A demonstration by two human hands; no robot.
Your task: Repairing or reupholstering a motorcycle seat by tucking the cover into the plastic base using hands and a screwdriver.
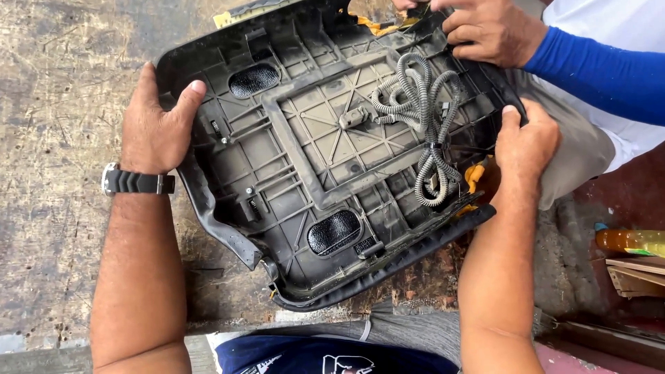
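Black plastic seat base (325,159) lies underside up, long axis running upper-left to lower-right, both hands' grip clamped on its edges

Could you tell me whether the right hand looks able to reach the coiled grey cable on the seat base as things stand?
Probably yes: the right hand grips the seat base edge right beside the cable, which lies uncovered.

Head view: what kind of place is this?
Probably an informal repair or upholstery workshop. A scratched, dirty worktable holds an upturned black plastic seat base with corrugated wiring conduit; wood scraps lie on the floor.
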